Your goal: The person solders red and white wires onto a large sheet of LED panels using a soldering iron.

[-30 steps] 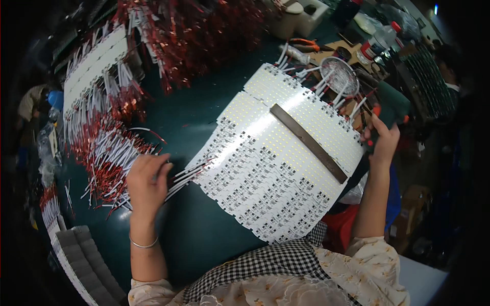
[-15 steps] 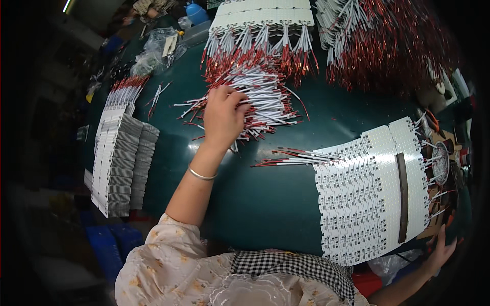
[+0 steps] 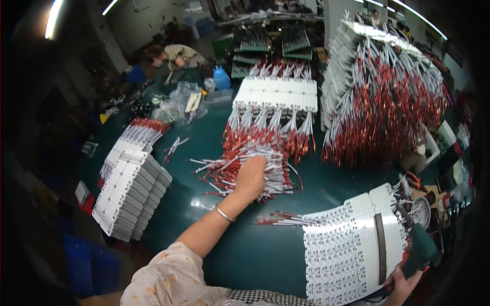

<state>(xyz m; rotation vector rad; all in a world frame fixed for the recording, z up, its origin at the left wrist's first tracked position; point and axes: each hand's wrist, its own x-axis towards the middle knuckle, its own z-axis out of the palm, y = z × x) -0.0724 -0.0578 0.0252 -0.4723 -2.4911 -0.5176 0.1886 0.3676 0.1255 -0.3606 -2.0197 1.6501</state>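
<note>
Left hand (image 3: 251, 176) has moved rightward across wires (image 3: 278, 176); white, red-ended, jumbled.

Dark green surface (image 3: 240, 255) here, green tool (image 3: 421, 249) too; red-and-white wires (image 3: 278, 176), black-flecked white boards (image 3: 332, 250), cream flowered sleeve (image 3: 171, 273), black-and-white checked cloth (image 3: 265, 297)!

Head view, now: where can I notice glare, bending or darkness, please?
Head view: glare on the green table near the left forearm; same view: an upper-right ceiling light looks curved; same view: corners fade to black.
</note>
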